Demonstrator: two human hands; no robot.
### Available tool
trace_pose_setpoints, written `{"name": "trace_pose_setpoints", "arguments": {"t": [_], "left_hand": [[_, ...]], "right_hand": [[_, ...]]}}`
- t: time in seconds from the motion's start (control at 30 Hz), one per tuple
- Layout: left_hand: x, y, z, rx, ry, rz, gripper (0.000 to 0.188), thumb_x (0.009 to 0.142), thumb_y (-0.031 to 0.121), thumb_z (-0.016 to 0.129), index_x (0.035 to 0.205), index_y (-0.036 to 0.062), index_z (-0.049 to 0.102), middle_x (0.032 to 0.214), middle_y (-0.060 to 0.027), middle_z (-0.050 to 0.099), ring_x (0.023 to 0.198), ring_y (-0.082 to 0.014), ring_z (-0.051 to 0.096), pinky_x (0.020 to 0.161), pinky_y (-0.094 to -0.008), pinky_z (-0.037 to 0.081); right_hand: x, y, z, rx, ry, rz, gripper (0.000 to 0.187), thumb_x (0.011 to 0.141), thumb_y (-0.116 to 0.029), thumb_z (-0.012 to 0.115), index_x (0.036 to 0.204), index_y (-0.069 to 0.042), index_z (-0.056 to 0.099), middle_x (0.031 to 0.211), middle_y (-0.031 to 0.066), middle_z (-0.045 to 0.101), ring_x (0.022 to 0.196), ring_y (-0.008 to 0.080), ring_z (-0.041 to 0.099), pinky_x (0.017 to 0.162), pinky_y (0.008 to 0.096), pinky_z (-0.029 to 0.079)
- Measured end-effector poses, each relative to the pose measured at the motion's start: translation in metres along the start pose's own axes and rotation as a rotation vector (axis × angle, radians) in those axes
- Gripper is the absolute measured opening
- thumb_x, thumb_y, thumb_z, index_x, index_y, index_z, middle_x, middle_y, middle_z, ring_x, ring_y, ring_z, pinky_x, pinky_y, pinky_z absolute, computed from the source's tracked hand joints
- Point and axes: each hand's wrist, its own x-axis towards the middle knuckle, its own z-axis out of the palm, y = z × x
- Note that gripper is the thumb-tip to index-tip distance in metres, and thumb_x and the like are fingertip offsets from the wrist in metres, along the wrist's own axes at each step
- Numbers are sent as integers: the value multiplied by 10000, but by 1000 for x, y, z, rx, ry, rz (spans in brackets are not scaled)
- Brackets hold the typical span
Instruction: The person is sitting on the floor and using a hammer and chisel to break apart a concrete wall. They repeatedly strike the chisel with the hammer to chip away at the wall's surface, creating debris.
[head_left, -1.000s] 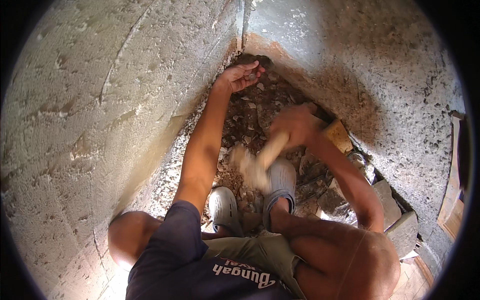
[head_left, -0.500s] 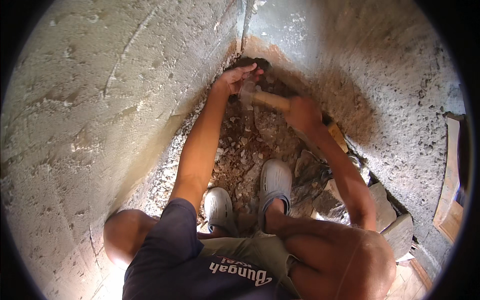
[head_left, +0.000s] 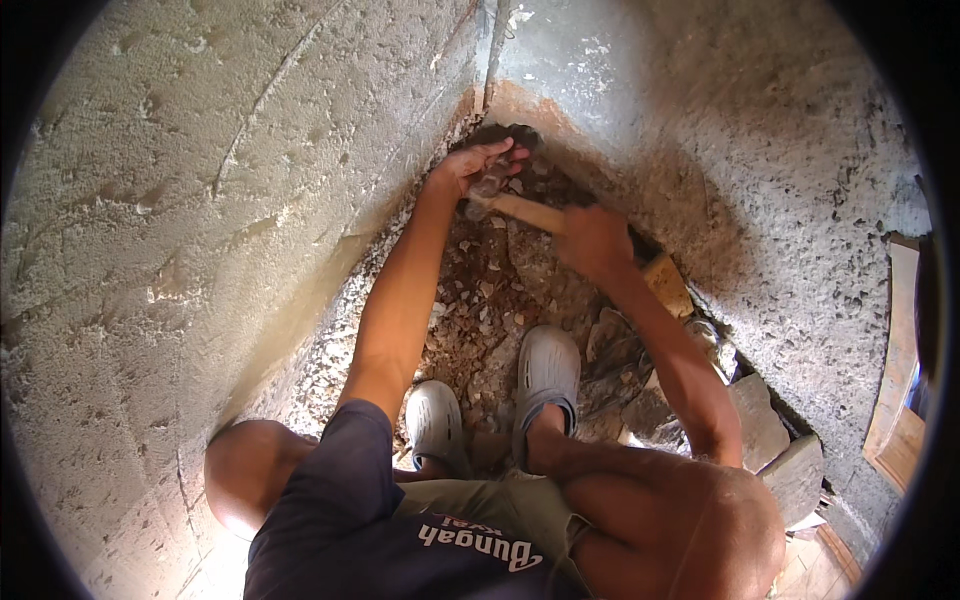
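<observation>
In the corner between two rough walls, my right hand (head_left: 597, 242) is closed round the wooden handle of a hammer (head_left: 530, 213). Its head is smeared by motion and sits just below my left hand (head_left: 484, 162). The fingers of that hand are curled, thumb uppermost, at the mouth of a dark hole (head_left: 515, 132) at the foot of the walls. Whatever they grip is hidden by the hand and the blur. Broken rubble (head_left: 485, 285) covers the ground under both hands.
My feet, in grey clogs (head_left: 550, 365), stand on the rubble. Right of them lie stone slabs (head_left: 762, 420) and a yellowish block (head_left: 667, 285) against the right wall (head_left: 800, 230). The left wall (head_left: 200, 220) rises close to my left arm. A wooden board (head_left: 895, 370) leans at far right.
My right hand has shifted slightly left and down with the hammer, whose head is now a little lower beside my left hand. My left hand has barely moved.
</observation>
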Motion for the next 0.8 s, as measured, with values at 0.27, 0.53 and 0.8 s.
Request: {"name": "trace_pose_setpoints", "arguments": {"t": [0.27, 0.53, 0.8], "left_hand": [[3, -4, -3, -108, -1, -33, 368, 936, 358, 724, 1222, 150, 621, 1181, 5, 721, 1020, -159, 676, 854, -335, 548], [6, -4, -4, -55, -20, -4, 350, 981, 363, 660, 1240, 146, 568, 1222, -5, 712, 1112, -178, 654, 901, -353, 514], [3, -8, -11, -100, -5, -31, 334, 1040, 317, 564, 1319, 135, 544, 1281, -33, 673, 1143, -211, 641, 880, -355, 520]], "right_hand": [[-17, 6, 1, 125, 52, -674, 267, 743, -268, 729, 936, -85, 701, 888, 132, 732, 831, 355, 724, 711, 461, 582], [-25, -10, 15, 27, 2, -318, 284, 750, -280, 709, 969, -100, 731, 913, 154, 740, 807, 349, 731, 721, 469, 586], [17, 17, 6, -5, 22, -154, 295, 745, -262, 729, 983, -88, 719, 816, 158, 730, 765, 354, 723, 727, 486, 575]]}}
